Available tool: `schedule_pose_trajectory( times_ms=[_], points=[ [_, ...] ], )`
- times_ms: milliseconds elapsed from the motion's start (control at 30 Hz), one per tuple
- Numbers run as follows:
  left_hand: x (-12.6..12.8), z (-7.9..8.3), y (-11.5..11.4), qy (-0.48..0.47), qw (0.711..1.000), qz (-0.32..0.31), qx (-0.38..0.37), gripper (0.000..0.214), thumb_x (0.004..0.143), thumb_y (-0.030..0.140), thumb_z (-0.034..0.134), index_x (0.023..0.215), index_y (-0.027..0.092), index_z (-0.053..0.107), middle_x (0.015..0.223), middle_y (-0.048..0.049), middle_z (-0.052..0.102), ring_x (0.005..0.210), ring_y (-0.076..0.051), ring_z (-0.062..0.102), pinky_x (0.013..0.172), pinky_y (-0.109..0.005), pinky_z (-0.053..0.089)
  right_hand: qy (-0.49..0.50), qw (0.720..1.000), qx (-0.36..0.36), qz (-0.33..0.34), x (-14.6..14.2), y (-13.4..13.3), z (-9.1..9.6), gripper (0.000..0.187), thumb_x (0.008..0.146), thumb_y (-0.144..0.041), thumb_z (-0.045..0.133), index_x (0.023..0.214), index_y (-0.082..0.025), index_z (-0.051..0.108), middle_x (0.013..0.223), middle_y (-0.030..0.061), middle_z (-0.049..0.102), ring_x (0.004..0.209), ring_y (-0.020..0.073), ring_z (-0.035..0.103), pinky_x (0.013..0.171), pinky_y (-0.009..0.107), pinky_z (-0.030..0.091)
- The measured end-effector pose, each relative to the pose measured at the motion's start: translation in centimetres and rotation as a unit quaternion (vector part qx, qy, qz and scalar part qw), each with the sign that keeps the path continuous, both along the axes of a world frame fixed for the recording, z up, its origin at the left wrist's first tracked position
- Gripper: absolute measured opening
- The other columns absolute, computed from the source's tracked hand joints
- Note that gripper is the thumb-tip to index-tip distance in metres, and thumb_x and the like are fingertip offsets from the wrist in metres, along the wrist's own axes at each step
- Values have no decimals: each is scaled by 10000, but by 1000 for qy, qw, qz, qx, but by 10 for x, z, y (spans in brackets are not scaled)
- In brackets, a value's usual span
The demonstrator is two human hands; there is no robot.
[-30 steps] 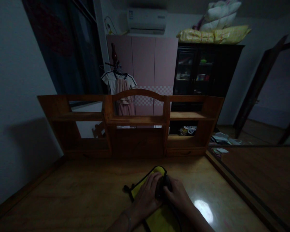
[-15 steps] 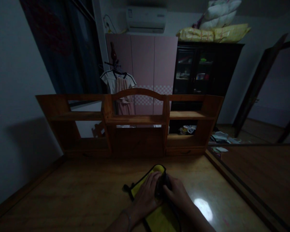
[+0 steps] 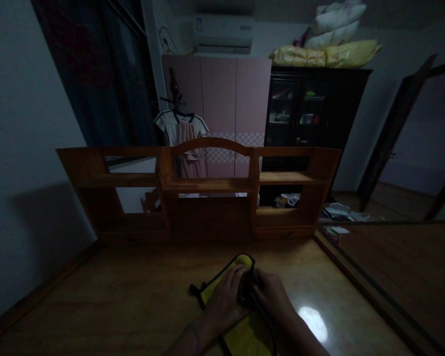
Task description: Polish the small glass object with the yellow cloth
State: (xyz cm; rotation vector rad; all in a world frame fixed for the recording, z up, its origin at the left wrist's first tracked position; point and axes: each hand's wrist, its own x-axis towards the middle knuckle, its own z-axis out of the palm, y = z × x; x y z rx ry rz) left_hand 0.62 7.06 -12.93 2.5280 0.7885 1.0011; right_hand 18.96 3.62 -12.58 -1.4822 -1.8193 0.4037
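A yellow pouch (image 3: pixel 249 334) with black edging lies slantwise on the wooden board, a black tab sticking out at its left corner. My left hand (image 3: pixel 228 295) lies across its middle, fingers together and bent over the pouch. Between the hands is a small dark, shiny object (image 3: pixel 244 289); its kind is too dim to make out. My right hand (image 3: pixel 273 295) is closed at the pouch's right edge, its thumb and fingers pinched by the dark object. What exactly the right fingertips grip is hidden.
Behind the pouch stands a wooden shelf unit (image 3: pixel 207 185) across the board's (image 3: pixel 141 291) far edge. A raised wooden rail (image 3: pixel 359 284) runs along the right side, and a wall (image 3: pixel 29 222) is at the left. Beyond are a pink wardrobe (image 3: pixel 218 94) and a dark cabinet (image 3: pixel 341 109).
My right hand has shifted slightly down along the pouch's edge, its fingers still pinched. My left hand and the pouch stay in nearly the same place.
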Motion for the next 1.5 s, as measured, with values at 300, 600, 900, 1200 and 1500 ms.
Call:
schedule_pose_trajectory(
  times_ms=[300, 600, 900, 1200, 1500],
  points=[
    [-1, 2, 0, 0, 1000, 0, -5, 764, 708, 216, 687, 1374, 225, 313, 1376, -88, 416, 1303, -246, 374, 1112, -431, 364, -15, 1000, -12, -13, 1, 2, -5, 165, 837, -213, 488, 929, -155, 611, 802, 49, 680, 699, 179, 621, 620, 227, 390],
    [0, 0, 0, 0, 1000, 2, 0, 770, 710, 216, 684, 1379, 221, 304, 1378, -96, 415, 1297, -252, 383, 1104, -437, 372, -2, 1000, -13, -4, 1, -3, 0, 232, 810, -236, 509, 1004, -154, 609, 852, 67, 678, 763, 207, 608, 682, 260, 431],
    [0, 1, 0, 4, 1000, -5, 11, 736, 733, 233, 652, 1379, 210, 302, 1371, -107, 418, 1298, -259, 380, 1109, -452, 358, 23, 999, -7, 29, -2, -2, -2, 318, 759, -149, 504, 1070, -166, 572, 920, 58, 669, 810, 204, 609, 726, 269, 444],
    [0, 6, -3, 3, 1000, -1, 9, 753, 722, 227, 673, 1378, 222, 303, 1371, -104, 422, 1296, -265, 390, 1097, -456, 377, 16, 999, -17, 31, 1, 1, -9, 306, 837, -191, 472, 1129, -174, 563, 930, 71, 684, 810, 215, 636, 713, 272, 450],
    [1, 1, -1, -3, 1000, -6, 10, 703, 774, 277, 648, 1385, 231, 303, 1369, -113, 439, 1290, -280, 409, 1086, -478, 394, 6, 1000, -8, -1, 2, 3, -9, 245, 803, -184, 495, 1026, -165, 596, 829, 44, 685, 715, 183, 620, 619, 234, 402]
  ],
)
